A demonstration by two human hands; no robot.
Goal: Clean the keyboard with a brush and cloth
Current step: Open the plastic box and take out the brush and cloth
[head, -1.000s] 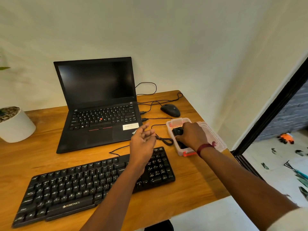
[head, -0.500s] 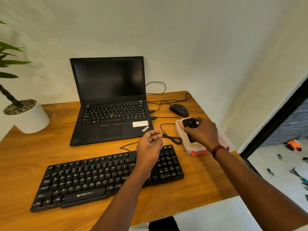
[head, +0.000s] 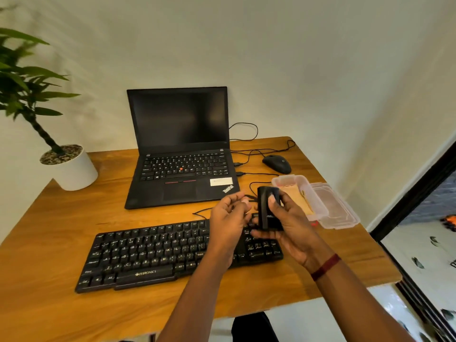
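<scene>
Closest to me, along the front edge of the wooden desk (head: 61, 243), is the black keyboard (head: 153, 253), lying flat and a bit skewed, with its right end under my hands.

Both hands are up over that right end. My right hand (head: 293, 228) is wrapped around a chunky black tool (head: 265, 211), held upright with the thumb pressed on its face and the fingers curled behind and under it. I'd guess it's the brush, but no bristles show, so I can't say for sure. There's a red band (head: 325, 266) on that wrist. My left hand (head: 228, 220) is just beside the tool with the fingers curled in. A thin black cable runs right behind the fingertips, and I honestly can't tell whether I'm pinching it or holding nothing.

Just past my right hand, by the right edge of the desk, sits a clear plastic box (head: 320, 206) with its top off. The only thing I can see in it is a tan cloth-like piece (head: 297, 199) lying along the bottom. The box's clear lid (head: 338, 211) lies flat against its right side, nothing on it.

Further back, mid-desk, an open laptop (head: 180, 183) with a dark screen. There's a black mouse (head: 277, 164) near the back right corner, with cables looping around there.

At the left edge towards the back is a white pot (head: 76, 174), filled with pebbles (head: 61, 154), and a leafy plant (head: 24, 90) growing out of it.
</scene>
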